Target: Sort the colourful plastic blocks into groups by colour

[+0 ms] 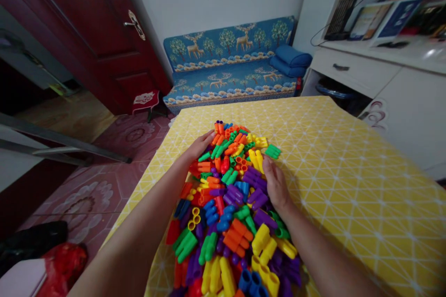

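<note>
A big heap of plastic tube-shaped building pieces (230, 204) in red, orange, yellow, green, blue and purple lies on a table covered with a yellow patterned cloth (348, 171). My left hand (199, 146) rests flat against the heap's far left side, fingers apart, touching green and orange pieces. Against the right side of the heap my right hand (275, 184) lies on edge, next to purple and yellow pieces. Neither hand grips a piece. A lone green piece (272, 151) sits just beyond my right hand.
A blue sofa with a deer print (230, 67) stands past the table's far edge. A dark red door (87, 28) is at the left, white cabinets and a shelf (383, 69) at the right. Red and black bags (45, 255) lie on the tiled floor.
</note>
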{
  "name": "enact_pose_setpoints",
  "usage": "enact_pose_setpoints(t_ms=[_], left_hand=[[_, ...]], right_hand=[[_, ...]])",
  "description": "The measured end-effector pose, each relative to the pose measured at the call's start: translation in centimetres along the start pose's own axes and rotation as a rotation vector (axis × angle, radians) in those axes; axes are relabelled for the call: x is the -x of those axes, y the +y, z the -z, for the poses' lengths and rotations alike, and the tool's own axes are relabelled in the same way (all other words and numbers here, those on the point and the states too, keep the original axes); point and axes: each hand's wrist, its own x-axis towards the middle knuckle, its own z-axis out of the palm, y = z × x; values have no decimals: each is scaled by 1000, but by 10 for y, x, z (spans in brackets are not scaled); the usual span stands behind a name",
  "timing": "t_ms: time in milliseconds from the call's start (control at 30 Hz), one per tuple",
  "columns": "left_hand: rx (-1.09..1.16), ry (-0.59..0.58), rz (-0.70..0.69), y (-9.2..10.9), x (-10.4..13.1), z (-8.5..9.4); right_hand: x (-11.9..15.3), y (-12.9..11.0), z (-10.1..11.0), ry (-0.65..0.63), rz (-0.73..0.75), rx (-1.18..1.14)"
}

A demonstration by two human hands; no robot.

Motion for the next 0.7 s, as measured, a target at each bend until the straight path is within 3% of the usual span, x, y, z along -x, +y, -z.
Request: enact_pose_setpoints(t_ms=[67,133,300,400,500,567,700], left_hand=[[29,-52,-11,6,16,5],[-19,-31,-28,11,42,14],[-136,167,38,4,132,26],[-171,123,79,-1,172,15],[-216,37,5,4,183,-1],[-203,-5,-44,10,179,-7],[-145,-30,-35,18,181,0]], right_hand=[[0,1,1,-9,14,18],[0,0,2,14,38,36],[-2,1,4,198,172,98],[-4,5,2,85,128,172],[-3,6,2,-163,131,243],[-2,5,2,-254,154,245],[-4,5,5,-192,63,92]])
